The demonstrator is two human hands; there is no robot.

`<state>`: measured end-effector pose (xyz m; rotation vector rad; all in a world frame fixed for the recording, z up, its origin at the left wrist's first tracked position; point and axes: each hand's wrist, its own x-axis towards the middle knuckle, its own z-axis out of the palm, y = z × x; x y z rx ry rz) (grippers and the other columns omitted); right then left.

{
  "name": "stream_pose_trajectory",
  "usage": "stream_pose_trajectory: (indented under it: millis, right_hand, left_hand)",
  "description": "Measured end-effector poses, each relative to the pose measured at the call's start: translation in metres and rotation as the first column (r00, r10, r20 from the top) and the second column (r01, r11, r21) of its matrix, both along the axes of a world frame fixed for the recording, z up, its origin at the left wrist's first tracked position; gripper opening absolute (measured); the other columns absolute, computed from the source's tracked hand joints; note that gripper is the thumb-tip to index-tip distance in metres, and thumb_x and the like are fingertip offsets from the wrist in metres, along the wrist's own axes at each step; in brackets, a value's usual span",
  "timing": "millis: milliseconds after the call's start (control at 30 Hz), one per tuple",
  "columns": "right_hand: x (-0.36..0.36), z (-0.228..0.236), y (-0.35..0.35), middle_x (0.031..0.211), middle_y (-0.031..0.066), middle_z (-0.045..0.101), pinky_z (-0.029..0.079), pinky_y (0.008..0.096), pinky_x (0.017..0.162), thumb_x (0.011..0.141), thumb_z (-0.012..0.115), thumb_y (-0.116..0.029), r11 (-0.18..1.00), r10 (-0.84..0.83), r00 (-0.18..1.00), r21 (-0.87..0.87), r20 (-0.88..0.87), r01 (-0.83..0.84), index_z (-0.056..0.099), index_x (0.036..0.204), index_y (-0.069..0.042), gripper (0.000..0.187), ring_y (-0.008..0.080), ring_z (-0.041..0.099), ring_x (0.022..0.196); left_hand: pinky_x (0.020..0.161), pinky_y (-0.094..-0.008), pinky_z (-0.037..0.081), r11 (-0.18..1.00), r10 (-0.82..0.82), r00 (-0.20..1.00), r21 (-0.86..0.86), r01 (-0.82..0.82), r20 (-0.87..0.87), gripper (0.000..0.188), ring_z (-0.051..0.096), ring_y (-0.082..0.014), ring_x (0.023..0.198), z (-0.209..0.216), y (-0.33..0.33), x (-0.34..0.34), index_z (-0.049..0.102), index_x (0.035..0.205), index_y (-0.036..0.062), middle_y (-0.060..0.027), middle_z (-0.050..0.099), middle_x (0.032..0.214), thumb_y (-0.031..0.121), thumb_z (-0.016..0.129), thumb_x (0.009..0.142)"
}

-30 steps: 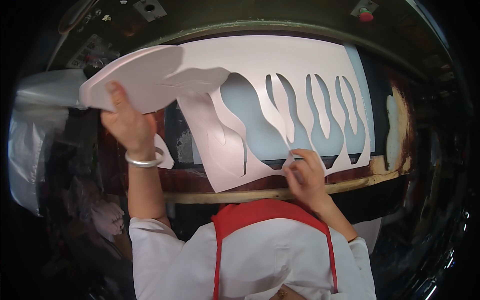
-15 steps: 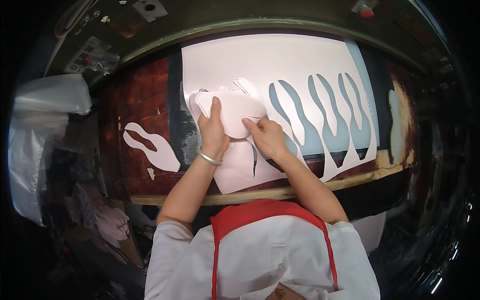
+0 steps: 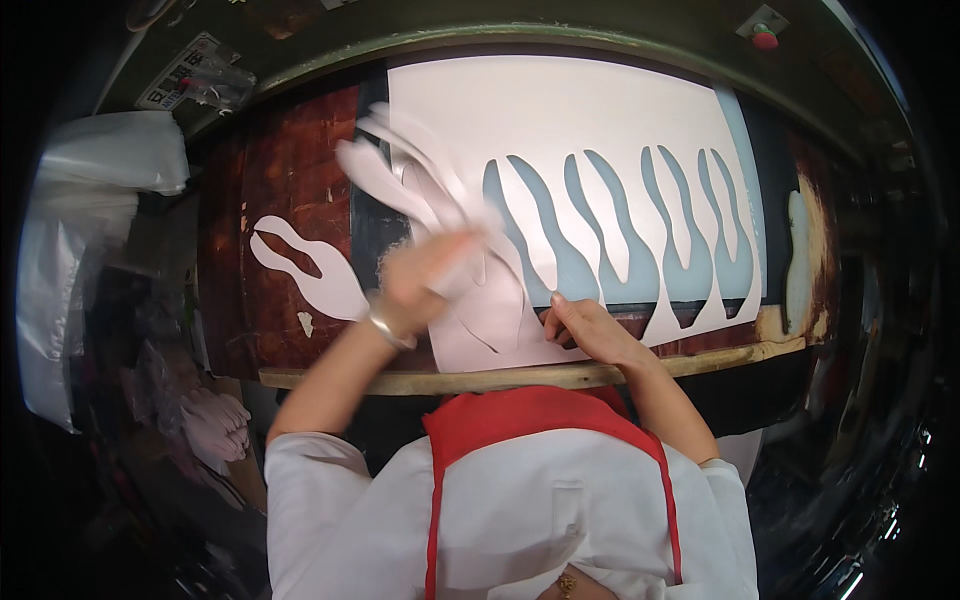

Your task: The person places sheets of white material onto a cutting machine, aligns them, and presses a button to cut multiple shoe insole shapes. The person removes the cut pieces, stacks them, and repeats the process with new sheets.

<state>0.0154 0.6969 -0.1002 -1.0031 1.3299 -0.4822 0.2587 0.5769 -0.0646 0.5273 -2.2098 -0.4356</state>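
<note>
Blurred by motion, my left hand [image 3: 425, 275] grips a stack of pale pink forked pieces [image 3: 385, 182], shaped like shoe uppers, with their long prongs pointing away to the far left. Under it lies a large pale pink sheet [image 3: 560, 110] with several forked cut-outs that show a light blue board [image 3: 748, 200] below. My right hand [image 3: 595, 330] rests at the sheet's near part, by the tip of a narrow tongue. Its fingers are curled in, and whatever they may hold is hidden. One loose forked piece [image 3: 325, 280] lies to the left on the reddish-brown surface.
A wooden strip [image 3: 500, 379] runs along the near edge. Clear plastic bags [image 3: 115, 155] hang over the left side, with more pink pieces [image 3: 212, 420] below them. A red button [image 3: 765, 38] sits at the far right. A pale narrow strip [image 3: 796, 260] lies at the right end.
My hands have come apart. The left has swung the stack of pieces down and leftward, prongs now away from me; the right has let go of it and dropped to the sheet's near part.
</note>
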Motion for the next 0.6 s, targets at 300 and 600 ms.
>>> stream_pose_trajectory:
  millis: [300,600]
  right_hand:
    - [0.016,-0.036,-0.012,0.064,0.0039,0.049,0.033,0.0239,0.065,0.098,0.016,-0.058,0.967,-0.225,0.690,0.246,0.688,0.070,0.056,0.065,-0.002,0.076,0.0151,0.042,0.063]
    - [0.028,-0.004,-0.002,0.068,0.0036,0.050,0.035,0.0244,0.065,0.100,0.035,-0.037,0.996,-0.043,0.893,-0.050,0.448,0.073,0.053,0.066,-0.002,0.052,0.0142,0.044,0.066]
  left_hand:
    - [0.085,-0.0390,0.054,0.943,-0.332,0.930,0.072,0.324,0.160,0.035,0.064,-0.0336,0.097,-0.041,0.038,0.008,0.062,0.107,-0.0004,-0.0155,0.065,0.102,0.011,0.065,0.074]
    - [0.079,-0.0368,0.054,0.893,-0.082,0.997,0.445,0.074,-0.002,0.021,0.067,-0.0315,0.087,-0.033,0.031,-0.003,0.064,0.100,-0.0013,-0.0158,0.068,0.096,0.007,0.065,0.081]
